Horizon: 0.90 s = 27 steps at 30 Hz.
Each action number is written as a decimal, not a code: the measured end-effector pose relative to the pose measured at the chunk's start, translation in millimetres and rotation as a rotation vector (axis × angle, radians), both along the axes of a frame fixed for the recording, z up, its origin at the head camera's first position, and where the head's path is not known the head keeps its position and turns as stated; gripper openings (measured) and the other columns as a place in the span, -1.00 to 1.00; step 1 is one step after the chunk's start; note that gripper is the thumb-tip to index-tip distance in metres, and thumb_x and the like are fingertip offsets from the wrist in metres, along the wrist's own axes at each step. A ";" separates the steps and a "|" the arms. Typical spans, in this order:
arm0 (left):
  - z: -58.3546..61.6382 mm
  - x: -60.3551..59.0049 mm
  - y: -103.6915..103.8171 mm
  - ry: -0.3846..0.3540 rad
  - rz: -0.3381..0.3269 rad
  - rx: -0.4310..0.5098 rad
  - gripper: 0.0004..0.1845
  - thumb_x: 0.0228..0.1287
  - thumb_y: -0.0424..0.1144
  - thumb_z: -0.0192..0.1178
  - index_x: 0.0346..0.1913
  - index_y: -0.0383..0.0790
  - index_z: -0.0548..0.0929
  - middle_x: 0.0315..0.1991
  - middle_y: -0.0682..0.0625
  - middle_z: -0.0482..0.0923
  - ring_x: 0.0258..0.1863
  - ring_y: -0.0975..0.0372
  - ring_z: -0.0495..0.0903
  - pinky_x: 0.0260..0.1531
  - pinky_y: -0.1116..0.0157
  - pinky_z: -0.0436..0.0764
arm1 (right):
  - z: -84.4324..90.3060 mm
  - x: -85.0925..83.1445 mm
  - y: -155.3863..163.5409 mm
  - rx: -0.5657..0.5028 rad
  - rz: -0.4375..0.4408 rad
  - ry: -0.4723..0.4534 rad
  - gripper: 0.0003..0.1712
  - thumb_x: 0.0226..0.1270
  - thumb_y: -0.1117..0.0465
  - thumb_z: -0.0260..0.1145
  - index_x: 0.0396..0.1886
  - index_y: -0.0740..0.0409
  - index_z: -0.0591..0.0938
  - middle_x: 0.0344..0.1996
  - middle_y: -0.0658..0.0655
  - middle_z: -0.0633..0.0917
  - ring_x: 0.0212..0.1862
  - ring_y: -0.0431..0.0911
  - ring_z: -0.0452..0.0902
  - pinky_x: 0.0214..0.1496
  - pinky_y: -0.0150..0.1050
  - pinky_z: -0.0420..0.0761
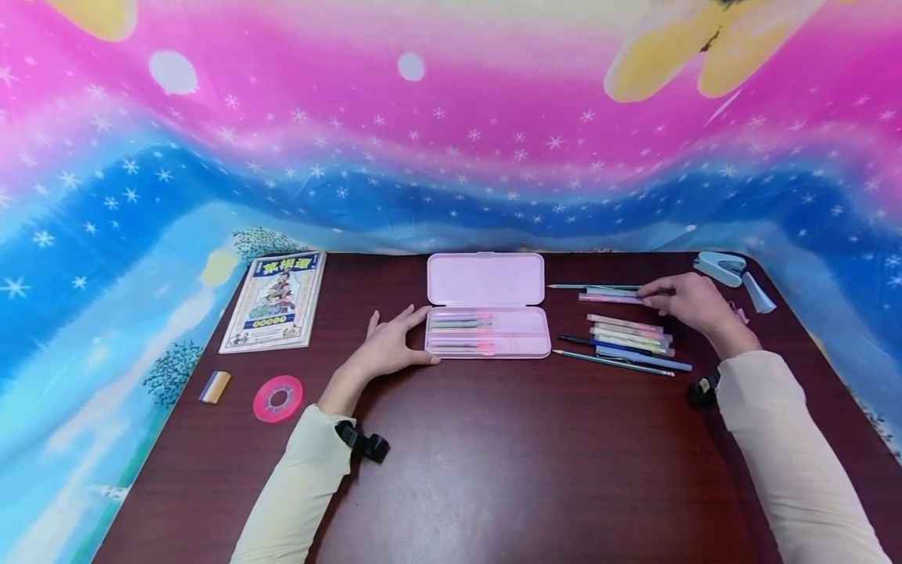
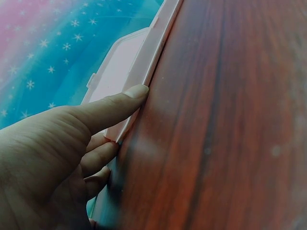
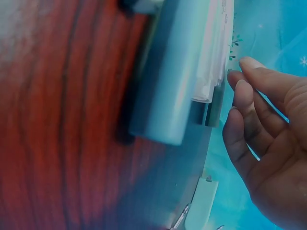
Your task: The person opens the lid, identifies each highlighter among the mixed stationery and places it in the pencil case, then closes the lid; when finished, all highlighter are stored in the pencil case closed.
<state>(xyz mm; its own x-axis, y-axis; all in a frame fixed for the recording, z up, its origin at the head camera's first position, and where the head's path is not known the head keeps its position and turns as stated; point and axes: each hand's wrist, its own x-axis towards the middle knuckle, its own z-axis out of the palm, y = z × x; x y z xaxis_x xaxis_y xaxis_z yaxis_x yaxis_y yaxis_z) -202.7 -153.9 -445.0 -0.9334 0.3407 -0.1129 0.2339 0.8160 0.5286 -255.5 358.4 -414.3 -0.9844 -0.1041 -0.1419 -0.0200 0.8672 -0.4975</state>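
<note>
1. Head view: my left hand [image 1: 390,347] lies flat, fingers straight, thumb and fingertips touching the left end of the open pink case [image 1: 488,332].
2. My right hand [image 1: 689,301] reaches left, fingertips loosely bent onto a pink pen [image 1: 607,298]; whether they pinch it, I cannot tell.
3. More pens [image 1: 627,342] lie just below that hand, right of the case.
</note>
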 end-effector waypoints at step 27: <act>0.2 -0.3 0.2 -0.008 0.006 -0.004 0.04 0.09 0.15 0.48 0.59 -0.03 0.22 0.56 -0.23 0.20 0.59 -0.01 0.17 0.52 -0.30 -0.30 | 1.3 3.3 -3.3 0.010 0.072 -0.011 -0.73 0.44 0.13 0.34 0.03 0.09 0.78 -0.28 0.17 0.80 -0.29 -0.04 0.62 -0.33 -0.20 0.51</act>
